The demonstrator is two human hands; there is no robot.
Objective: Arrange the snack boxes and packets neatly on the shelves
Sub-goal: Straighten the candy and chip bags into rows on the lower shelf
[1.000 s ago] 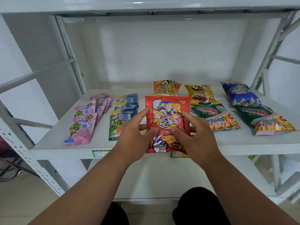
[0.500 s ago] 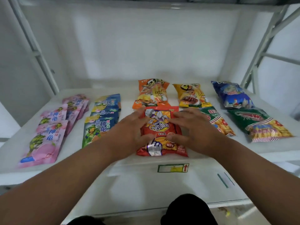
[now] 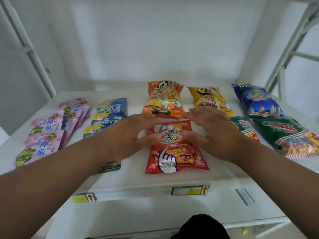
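A red snack packet (image 3: 174, 152) lies flat on the white shelf (image 3: 131, 176), just in front of an orange packet (image 3: 164, 99). My left hand (image 3: 127, 135) is at the red packet's left edge and my right hand (image 3: 212, 131) at its right edge. On both hands the fingers are straight and the thumbs touch the packet's upper half. A yellow packet (image 3: 209, 99) lies behind my right hand. Pink packets (image 3: 50, 133) and blue-green packets (image 3: 107, 116) lie in rows on the left, partly hidden by my left arm.
A blue packet (image 3: 257, 102) and two green shrimp-cracker packets (image 3: 290, 137) lie at the right. Grey shelf uprights (image 3: 290, 47) rise at both sides. The shelf's front lip carries label stickers (image 3: 189, 190). A lower shelf board (image 3: 138, 216) shows below.
The red packet went from held up at the shelf's front edge to lying flat on the shelf. My fingers have straightened and both hands have spread slightly apart. The camera moved closer.
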